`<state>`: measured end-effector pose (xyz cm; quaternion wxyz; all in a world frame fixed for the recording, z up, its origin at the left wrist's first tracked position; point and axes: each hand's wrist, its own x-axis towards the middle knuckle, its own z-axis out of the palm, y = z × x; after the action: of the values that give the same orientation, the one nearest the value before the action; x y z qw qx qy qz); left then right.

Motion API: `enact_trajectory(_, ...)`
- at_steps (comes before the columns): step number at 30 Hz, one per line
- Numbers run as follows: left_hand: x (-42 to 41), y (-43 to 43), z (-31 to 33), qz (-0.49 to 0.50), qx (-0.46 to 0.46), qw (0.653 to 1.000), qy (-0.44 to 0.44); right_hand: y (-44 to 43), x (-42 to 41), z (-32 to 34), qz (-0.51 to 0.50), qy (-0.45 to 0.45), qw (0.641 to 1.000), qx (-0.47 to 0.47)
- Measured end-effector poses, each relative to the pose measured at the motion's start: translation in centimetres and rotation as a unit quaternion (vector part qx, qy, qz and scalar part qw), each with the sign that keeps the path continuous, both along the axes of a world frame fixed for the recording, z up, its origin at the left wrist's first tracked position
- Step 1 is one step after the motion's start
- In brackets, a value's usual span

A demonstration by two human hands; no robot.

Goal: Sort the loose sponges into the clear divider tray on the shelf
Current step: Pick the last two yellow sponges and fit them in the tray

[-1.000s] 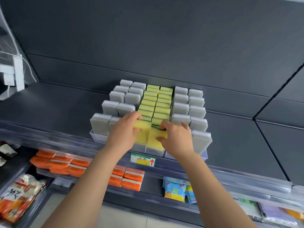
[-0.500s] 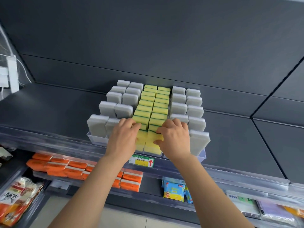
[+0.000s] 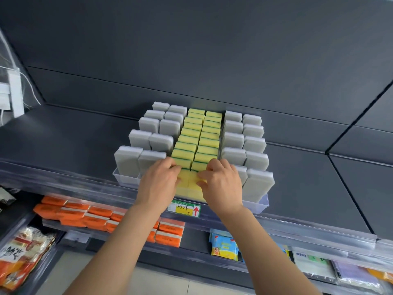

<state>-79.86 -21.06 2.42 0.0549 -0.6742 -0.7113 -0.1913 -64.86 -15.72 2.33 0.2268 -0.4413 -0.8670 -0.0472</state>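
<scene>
Sponges (image 3: pixel 209 142) in tray (image 3: pixel 256 204), left hand (image 3: pixel 158 185) grips one, right hand (image 3: pixel 222 185) another — tag (image 3: pixel 184 208) 海绵

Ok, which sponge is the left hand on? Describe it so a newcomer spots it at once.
Find the clear divider tray on the dark shelf, with grey sponges flanking two yellow lanes. The front sponge of the left yellow lane is gripped by the left hand. Unlike those behind, which show only green-edged tops, it shows its broad yellow face; its twin is under the right hand.
</scene>
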Motion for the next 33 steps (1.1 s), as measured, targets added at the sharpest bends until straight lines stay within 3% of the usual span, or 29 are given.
enact_trajectory(4, 0.2, 0.1, 0.0, 0.002, 0.002, 1.000, 0.017, 0.6, 0.3, 0.4, 0.020, -0.041, 0.999, -0.019)
enact_trajectory(10, 0.4, -0.3, -0.5, -0.009, 0.015, 0.999, 0.038, 0.1, 1.0, -0.6, 0.020, 0.054, 0.998, 0.035)
enact_trajectory(17, 0.1, -0.4, -1.3, -0.025, 0.001, 1.000, 0.012, -0.6, 0.4, -2.2, -0.034, 0.056, 0.994, 0.086)
enact_trajectory(21, -0.1, -0.4, -1.2, -0.030, 0.011, 0.999, 0.002, -0.7, 0.7, -1.8, -0.027, 0.079, 0.994, 0.072)
enact_trajectory(25, 0.4, -0.1, -0.7, -0.043, 0.041, 0.998, -0.006, -0.6, 2.3, -0.5, -0.064, 0.166, 0.983, 0.055)
enact_trajectory(28, 1.3, 0.6, -0.5, -0.058, 0.049, 0.997, -0.011, -0.2, 3.7, 0.1, -0.129, 0.146, 0.980, 0.045)
enact_trajectory(33, 2.0, 1.2, -1.2, -0.064, 0.018, 0.998, 0.001, -0.4, 4.6, -0.1, -0.108, 0.119, 0.985, 0.059)
